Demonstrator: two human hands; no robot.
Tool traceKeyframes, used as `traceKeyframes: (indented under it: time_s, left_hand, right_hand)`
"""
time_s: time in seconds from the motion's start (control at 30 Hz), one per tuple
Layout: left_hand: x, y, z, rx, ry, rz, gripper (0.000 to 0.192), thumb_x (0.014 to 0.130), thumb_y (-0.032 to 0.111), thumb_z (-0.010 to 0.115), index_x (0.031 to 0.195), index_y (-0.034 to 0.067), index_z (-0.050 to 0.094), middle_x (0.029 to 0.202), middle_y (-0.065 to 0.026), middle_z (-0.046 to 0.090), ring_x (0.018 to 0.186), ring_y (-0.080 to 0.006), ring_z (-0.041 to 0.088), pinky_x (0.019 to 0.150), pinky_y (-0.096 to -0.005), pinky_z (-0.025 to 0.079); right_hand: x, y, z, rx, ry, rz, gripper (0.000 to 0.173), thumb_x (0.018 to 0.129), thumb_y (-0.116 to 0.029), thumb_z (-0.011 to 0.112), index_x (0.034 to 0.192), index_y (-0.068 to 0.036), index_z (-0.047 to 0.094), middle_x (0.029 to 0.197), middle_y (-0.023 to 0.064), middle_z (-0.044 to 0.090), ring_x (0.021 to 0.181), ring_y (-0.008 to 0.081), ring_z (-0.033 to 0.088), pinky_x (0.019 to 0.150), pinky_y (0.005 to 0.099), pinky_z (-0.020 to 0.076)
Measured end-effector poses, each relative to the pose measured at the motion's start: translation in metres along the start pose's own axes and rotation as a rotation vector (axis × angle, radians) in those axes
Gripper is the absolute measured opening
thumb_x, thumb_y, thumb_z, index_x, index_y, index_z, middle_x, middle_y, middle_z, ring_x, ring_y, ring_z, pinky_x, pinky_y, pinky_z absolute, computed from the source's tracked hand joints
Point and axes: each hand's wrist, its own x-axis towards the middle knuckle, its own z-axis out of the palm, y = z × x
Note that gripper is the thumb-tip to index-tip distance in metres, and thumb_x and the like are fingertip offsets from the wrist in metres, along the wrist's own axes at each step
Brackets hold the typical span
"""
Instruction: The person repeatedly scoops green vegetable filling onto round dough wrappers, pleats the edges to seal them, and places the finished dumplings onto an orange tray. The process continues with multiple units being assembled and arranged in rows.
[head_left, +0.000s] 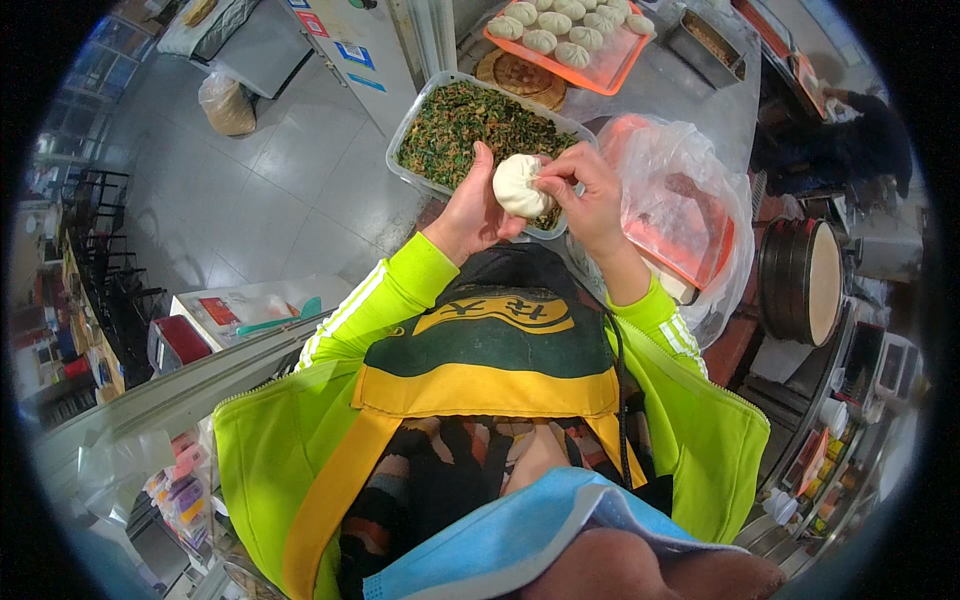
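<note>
A round white dough bun (519, 187) with pleats rests in my left hand (474, 206), the thumb raised beside it. The fingertips of my right hand (589, 191) pinch the gathered dough on the bun's right side. Both hands are above the near edge of a clear plastic tub (395, 154), which holds a chopped green and brown filling (480, 124). Beyond the tub, several pleated buns (555, 24) sit in rows on an orange tray (600, 71). The bun and hands cover part of the filling.
Right of my hands, a clear plastic bag (667, 165) lies over an orange tray (712, 247). A round woven mat (525, 79) and a metal box (701, 45) are farther back. Stacked steamers (799, 281) stand at right. Another person (847, 142) is at the far right.
</note>
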Motion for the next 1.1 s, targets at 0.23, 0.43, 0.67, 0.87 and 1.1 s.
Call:
traceKeyframes:
  time_s: [0.23, 0.43, 0.67, 0.87, 1.1]
  left_hand:
    - [0.001, -0.009, 0.002, 0.129, 0.074, 0.005, 0.08, 0.088, 0.076, 0.011, 0.115, 0.014, 0.055, 0.085, -0.0089, 0.065, 0.052, -0.0157, 0.058, 0.04, -0.0227, 0.042]
    - [0.004, -0.007, -0.004, 0.12, 0.033, 0.067, 0.081, 0.088, 0.076, 0.011, 0.115, 0.014, 0.055, 0.085, -0.0081, 0.064, 0.057, -0.0219, 0.058, 0.049, -0.0313, 0.048]
    - [0.008, -0.009, -0.001, 0.042, -0.003, 0.086, 0.085, 0.089, 0.074, 0.006, 0.116, 0.01, 0.054, 0.088, -0.0073, 0.064, 0.065, -0.0215, 0.062, 0.052, -0.0274, 0.049]
    - [0.008, -0.002, 0.006, 0.054, 0.062, -0.048, 0.079, 0.09, 0.074, 0.014, 0.113, 0.011, 0.056, 0.095, -0.0102, 0.065, 0.073, -0.0272, 0.065, 0.058, -0.033, 0.053]
    - [0.028, -0.016, 0.008, 0.08, 0.186, 0.209, 0.073, 0.096, 0.064, 0.019, 0.122, 0.004, 0.052, 0.115, -0.0114, 0.062, 0.104, -0.023, 0.063, 0.088, -0.0348, 0.052]
  right_hand:
    - [0.001, 0.009, -0.001, 0.074, -0.075, -0.016, 0.012, 0.075, -0.008, 0.076, 0.084, -0.004, 0.069, 0.08, 0.0063, 0.058, 0.073, 0.0177, 0.057, 0.066, 0.0287, 0.0456]
    - [-0.002, 0.009, -0.002, 0.155, -0.07, 0.078, 0.01, 0.074, -0.007, 0.075, 0.081, -0.004, 0.068, 0.08, 0.0054, 0.057, 0.074, 0.017, 0.056, 0.067, 0.0281, 0.0446]
    - [-0.002, 0.014, -0.006, 0.134, -0.071, -0.037, 0.011, 0.074, -0.003, 0.074, 0.083, -0.004, 0.068, 0.085, 0.002, 0.052, 0.082, 0.0139, 0.051, 0.072, 0.0252, 0.0403]
    - [0.003, 0.016, -0.011, 0.04, -0.184, -0.028, 0.025, 0.067, -0.013, 0.081, 0.087, -0.004, 0.068, 0.088, 0.006, 0.057, 0.086, 0.0216, 0.056, 0.08, 0.0321, 0.0443]
    - [0.001, 0.01, 0.005, -0.083, -0.159, -0.128, 0.075, 0.057, -0.042, 0.085, 0.116, -0.006, 0.058, 0.116, 0.0138, 0.057, 0.108, 0.0331, 0.056, 0.095, 0.041, 0.0441]
